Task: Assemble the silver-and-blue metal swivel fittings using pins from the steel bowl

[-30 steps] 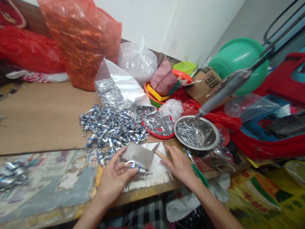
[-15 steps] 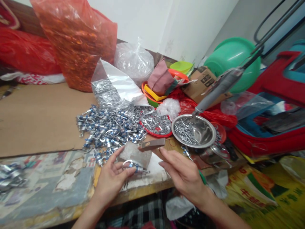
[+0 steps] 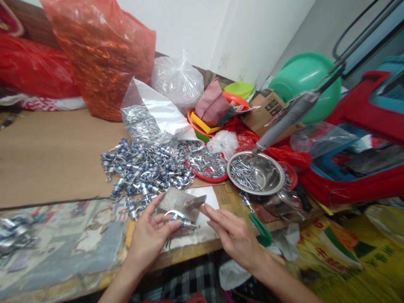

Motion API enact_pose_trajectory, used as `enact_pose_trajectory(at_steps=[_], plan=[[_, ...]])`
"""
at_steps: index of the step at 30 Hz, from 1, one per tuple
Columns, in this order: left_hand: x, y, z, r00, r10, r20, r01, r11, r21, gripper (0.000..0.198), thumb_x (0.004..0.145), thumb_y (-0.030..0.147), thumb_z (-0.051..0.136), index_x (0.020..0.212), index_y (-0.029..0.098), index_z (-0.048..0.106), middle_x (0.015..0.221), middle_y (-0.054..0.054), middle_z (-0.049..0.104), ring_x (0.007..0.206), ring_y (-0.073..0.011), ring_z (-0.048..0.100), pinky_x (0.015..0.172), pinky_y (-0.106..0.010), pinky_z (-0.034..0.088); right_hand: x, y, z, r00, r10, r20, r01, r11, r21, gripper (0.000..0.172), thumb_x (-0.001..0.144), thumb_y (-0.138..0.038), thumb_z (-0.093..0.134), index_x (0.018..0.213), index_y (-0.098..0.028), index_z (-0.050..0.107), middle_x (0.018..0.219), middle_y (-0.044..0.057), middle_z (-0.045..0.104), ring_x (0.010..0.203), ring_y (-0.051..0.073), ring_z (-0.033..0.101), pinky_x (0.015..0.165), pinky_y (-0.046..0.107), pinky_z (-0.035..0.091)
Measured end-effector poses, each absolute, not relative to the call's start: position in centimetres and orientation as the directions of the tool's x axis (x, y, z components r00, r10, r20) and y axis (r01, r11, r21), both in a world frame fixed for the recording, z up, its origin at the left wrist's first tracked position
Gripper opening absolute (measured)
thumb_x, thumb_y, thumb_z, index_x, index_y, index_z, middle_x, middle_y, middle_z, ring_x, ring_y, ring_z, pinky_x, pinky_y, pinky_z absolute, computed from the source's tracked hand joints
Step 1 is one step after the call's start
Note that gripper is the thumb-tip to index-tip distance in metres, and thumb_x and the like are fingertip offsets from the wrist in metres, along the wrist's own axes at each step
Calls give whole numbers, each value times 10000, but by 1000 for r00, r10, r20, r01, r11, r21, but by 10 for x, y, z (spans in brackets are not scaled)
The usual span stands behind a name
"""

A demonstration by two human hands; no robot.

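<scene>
My left hand (image 3: 150, 235) pinches a small blue-and-silver metal fitting (image 3: 186, 224) with a curved arm and a small eye at its end. It is held against the near side of a grey metal block (image 3: 173, 202), which stands on a white sheet (image 3: 210, 231). In my right hand (image 3: 238, 237) is a hammer (image 3: 196, 202), its head low over the block's right part; whether it touches cannot be made out. Many like fittings lie in a heap (image 3: 148, 172) just beyond my left hand.
Behind the block are a red tray (image 3: 206, 179) of small metal pieces and a steel bowl (image 3: 277, 185) of pins. A grey-handled tool (image 3: 277, 126) slants down to the bowl. Green-handled scissors or pliers (image 3: 263, 231) lie right. More fittings (image 3: 15, 237) are far left.
The hammer in my right hand has come down and to the left, toward the block. My left hand with the fitting has barely shifted.
</scene>
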State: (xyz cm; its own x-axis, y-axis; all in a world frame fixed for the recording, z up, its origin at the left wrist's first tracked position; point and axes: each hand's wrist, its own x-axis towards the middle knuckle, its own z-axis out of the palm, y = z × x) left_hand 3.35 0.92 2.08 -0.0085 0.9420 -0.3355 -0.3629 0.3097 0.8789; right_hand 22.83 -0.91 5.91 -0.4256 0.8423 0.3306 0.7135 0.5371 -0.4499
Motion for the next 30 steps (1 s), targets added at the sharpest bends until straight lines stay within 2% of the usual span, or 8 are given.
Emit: enact_pose_trajectory(at_steps=[3,7,10,13,17,21,24,30], plan=[[33,10,20,-2,943,-333,-349,311,884,898,495,175,765,1272,186,315,599,22,668,575,-146,645,579,-252,525,223,-8,62,-397,806,440,692,578,-434,473,835,-96,426,1282,-245,384,948,59,611,814,141,588,715,242,473],[33,11,20,8,940,-342,-346,324,881,914,487,179,769,1278,175,310,596,22,668,567,-135,640,582,-236,519,216,-3,63,-502,849,163,756,522,-393,463,835,-104,408,1267,-271,404,842,34,624,705,127,591,647,232,483],[34,10,21,-7,936,-351,-338,328,882,923,490,206,769,1285,187,301,594,34,664,598,-151,648,607,-263,525,221,11,50,-361,911,199,739,409,-535,395,845,-184,436,1237,-229,448,1009,60,617,888,152,587,779,271,473],[32,8,21,-36,943,-331,-231,314,921,627,505,264,754,1087,167,541,624,-5,684,642,-186,655,650,-304,527,233,32,32,-208,962,180,756,274,-594,386,837,-259,464,1214,-176,474,1146,88,571,1025,181,543,867,317,434],[25,8,21,-111,976,-188,139,203,969,157,546,344,709,608,201,693,678,-45,696,683,-217,643,677,-321,511,240,63,26,-274,960,61,883,276,-381,293,874,-274,400,1118,-230,556,1014,40,638,908,151,591,789,265,452],[22,12,20,-122,989,81,329,-37,944,105,570,345,684,593,247,713,837,-55,649,797,-217,611,682,-292,492,240,112,36,-124,987,99,988,132,-78,289,881,-194,365,1095,-179,557,1006,92,612,938,174,565,803,267,419],[22,15,21,-89,983,162,372,-118,921,114,615,336,650,608,240,712,806,-52,615,761,-194,598,674,-279,480,240,152,37,-46,996,73,999,48,-19,234,816,-137,443,997,-110,589,957,166,611,934,255,568,783,344,422],[19,15,21,32,987,159,378,-159,912,159,679,298,593,746,238,725,734,-44,625,717,-177,602,653,-265,471,236,179,28,-10,1000,22,1000,9,14,303,698,-75,555,998,-112,563,990,158,599,934,257,573,794,349,426]])
